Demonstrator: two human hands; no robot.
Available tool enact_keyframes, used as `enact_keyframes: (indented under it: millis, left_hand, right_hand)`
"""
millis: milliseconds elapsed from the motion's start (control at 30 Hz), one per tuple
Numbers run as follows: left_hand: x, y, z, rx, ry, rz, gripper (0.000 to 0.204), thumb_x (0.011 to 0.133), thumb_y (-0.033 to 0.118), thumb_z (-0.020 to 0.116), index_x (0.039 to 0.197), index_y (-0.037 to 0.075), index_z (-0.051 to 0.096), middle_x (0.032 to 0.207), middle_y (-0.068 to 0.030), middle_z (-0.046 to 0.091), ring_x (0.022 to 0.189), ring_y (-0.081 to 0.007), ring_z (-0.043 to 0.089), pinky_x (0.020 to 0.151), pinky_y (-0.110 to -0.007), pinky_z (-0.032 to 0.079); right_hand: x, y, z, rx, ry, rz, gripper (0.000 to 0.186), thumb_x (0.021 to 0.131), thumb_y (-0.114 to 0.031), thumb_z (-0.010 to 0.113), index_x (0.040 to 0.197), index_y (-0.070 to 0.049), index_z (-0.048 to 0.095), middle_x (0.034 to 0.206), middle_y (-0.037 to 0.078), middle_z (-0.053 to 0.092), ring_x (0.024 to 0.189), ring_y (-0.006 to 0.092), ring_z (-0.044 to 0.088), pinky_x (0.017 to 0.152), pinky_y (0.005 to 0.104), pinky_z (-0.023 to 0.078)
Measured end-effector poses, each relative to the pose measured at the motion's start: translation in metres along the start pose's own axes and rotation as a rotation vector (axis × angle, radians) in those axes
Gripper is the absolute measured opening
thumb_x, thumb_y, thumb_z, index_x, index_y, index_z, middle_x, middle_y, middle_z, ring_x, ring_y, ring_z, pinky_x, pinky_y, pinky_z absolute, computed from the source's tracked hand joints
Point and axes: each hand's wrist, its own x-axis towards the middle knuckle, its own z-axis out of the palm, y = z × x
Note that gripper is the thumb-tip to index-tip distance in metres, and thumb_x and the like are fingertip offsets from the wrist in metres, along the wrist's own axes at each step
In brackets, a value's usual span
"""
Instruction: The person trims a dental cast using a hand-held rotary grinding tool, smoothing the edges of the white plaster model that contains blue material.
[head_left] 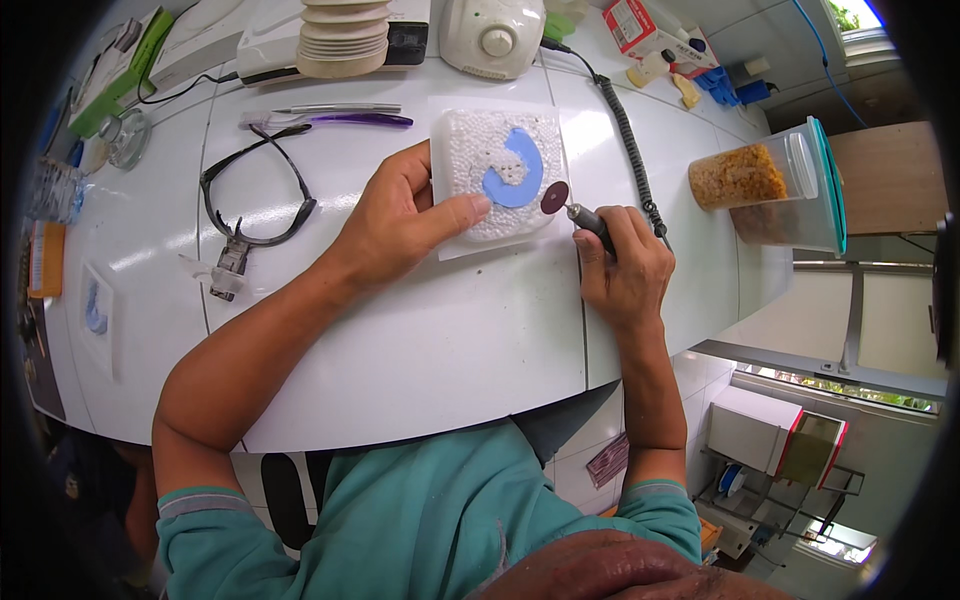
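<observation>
In my left hand [405, 210] is a translucent square box [465, 145] of small white beads, with my thumb resting on top by the lower left of a blue horseshoe-shaped piece [530, 180] lying on the beads. My right hand [625, 265] grips a grey rotary handpiece [590, 222] with a dark red-brown disc [554, 198] at its tip, just right of the box. A coiled cord [625, 130] runs from behind that hand toward a white control unit [485, 35].
Head-mounted magnifier glasses [230, 262] and pen-like tools [365, 118] lie left. A white dish with blue material [98, 315] is farther left. Stacked cream discs [340, 35] and small bottles [655, 65] stand at the back, lidded plastic containers [750, 175] at right. The desk's edge [420, 445] curves before me.
</observation>
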Motion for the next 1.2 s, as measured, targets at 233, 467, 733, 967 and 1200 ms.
enact_keyframes:
  millis: [233, 467, 733, 967, 1200]
  left_hand:
    - [-0.0007, 0.0014, 0.0006, 0.018, 0.0, -0.004, 0.056, 0.097, 0.013, 0.076, 0.149, -0.004, 0.062, 0.135, -0.0127, 0.075, 0.121, -0.0175, 0.071, 0.113, -0.036, 0.054]
    - [-0.0012, 0.0029, 0.0017, 0.029, -0.004, -0.011, 0.056, 0.097, 0.014, 0.076, 0.148, -0.004, 0.062, 0.134, -0.0127, 0.075, 0.12, -0.0175, 0.071, 0.113, -0.036, 0.054]
    - [0.0008, -0.0014, -0.0017, 0.038, 0.004, -0.006, 0.054, 0.099, 0.015, 0.078, 0.147, -0.004, 0.064, 0.135, -0.014, 0.076, 0.122, -0.0187, 0.073, 0.114, -0.037, 0.055]
    - [0.0014, -0.0012, -0.002, 0.053, -0.005, -0.026, 0.052, 0.099, 0.014, 0.083, 0.145, -0.005, 0.065, 0.135, -0.015, 0.078, 0.122, -0.0203, 0.075, 0.113, -0.037, 0.057]
    - [0.0003, -0.0027, 0.0, 0.013, 0.002, 0.03, 0.039, 0.102, 0.01, 0.081, 0.136, -0.006, 0.071, 0.126, -0.0102, 0.079, 0.11, -0.0142, 0.075, 0.099, -0.033, 0.061]
  right_hand:
    - [0.0004, 0.0006, 0.001, -0.014, 0.008, -0.006, 0.032, 0.101, -0.037, 0.084, 0.094, -0.008, 0.071, 0.074, 0.005, 0.059, 0.056, 0.023, 0.056, 0.052, 0.0385, 0.041]
    - [0.001, 0.0008, 0.0002, -0.041, 0.015, -0.024, 0.033, 0.1, -0.038, 0.084, 0.093, -0.008, 0.071, 0.073, 0.004, 0.058, 0.055, 0.0218, 0.054, 0.051, 0.0379, 0.041]
    - [-0.0047, 0.0058, 0.0052, 0.058, 0.174, 0.051, 0.032, 0.099, -0.036, 0.086, 0.097, -0.007, 0.072, 0.077, 0.005, 0.063, 0.056, 0.0234, 0.057, 0.053, 0.0369, 0.043]
    - [-0.0025, -0.0005, 0.0033, -0.005, 0.084, 0.03, 0.031, 0.099, -0.035, 0.086, 0.097, -0.007, 0.073, 0.077, 0.004, 0.063, 0.055, 0.0229, 0.056, 0.052, 0.0367, 0.043]
    - [0.0014, -0.0034, 0.0055, -0.023, 0.064, -0.011, 0.032, 0.099, -0.036, 0.086, 0.094, -0.008, 0.071, 0.076, 0.004, 0.061, 0.054, 0.0221, 0.055, 0.051, 0.0369, 0.042]
